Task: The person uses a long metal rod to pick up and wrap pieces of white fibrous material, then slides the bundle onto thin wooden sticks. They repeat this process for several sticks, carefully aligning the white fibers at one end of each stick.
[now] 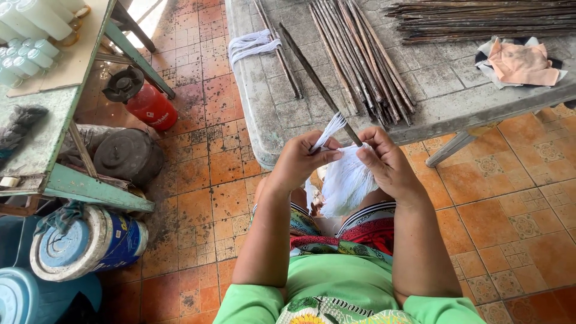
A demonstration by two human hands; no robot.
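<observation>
the step in hand looks like fixing white threads to a dark stick; the left hand [298,161] pinches a tuft of the white thread bundle [347,180] just below the near edge of the grey surface [264,120]; the right hand [387,161] is closed on the near end of the dark stick [315,78], which slants up across that surface; the bundle hangs between both hands over the lap; next, i judge, the tuft needs a tight, even hold against the stick end, near the pile of sticks [366,57].
</observation>
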